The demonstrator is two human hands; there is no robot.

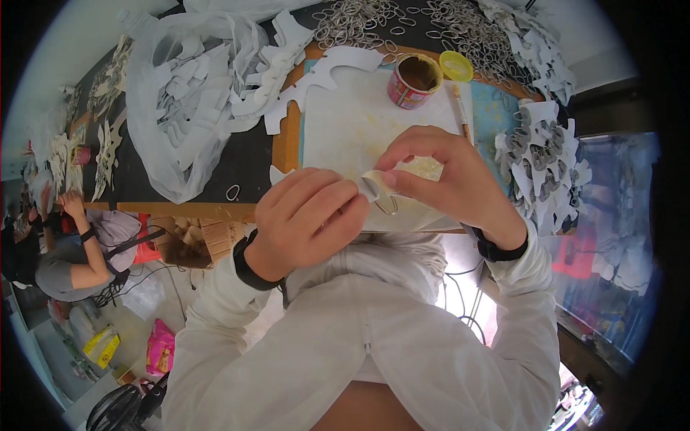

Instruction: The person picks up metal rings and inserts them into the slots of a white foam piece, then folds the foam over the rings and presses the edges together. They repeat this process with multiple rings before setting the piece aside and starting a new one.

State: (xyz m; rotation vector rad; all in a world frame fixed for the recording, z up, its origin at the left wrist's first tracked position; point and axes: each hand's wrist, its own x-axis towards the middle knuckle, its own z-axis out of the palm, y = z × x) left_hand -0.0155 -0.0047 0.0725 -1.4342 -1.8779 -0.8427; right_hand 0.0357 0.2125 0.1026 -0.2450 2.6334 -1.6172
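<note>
My left hand [309, 219] and my right hand [449, 176] meet over the near edge of a white work sheet [352, 129]. Together they pinch a small white cut-out strip [375, 184] that is folded around a metal ring [388, 206]. The left fingers curl shut on one end of the strip. My right thumb and forefinger press its other end. Both wrists wear black bands.
An open red tin of brown glue [414, 79], its yellow lid [456, 66] and a brush [461, 111] stand at the back of the sheet. Piles of metal rings [359, 21], white cut-outs [546, 165] and a clear bag of cut-outs [190, 100] surround it. Another person [65, 251] sits at the left.
</note>
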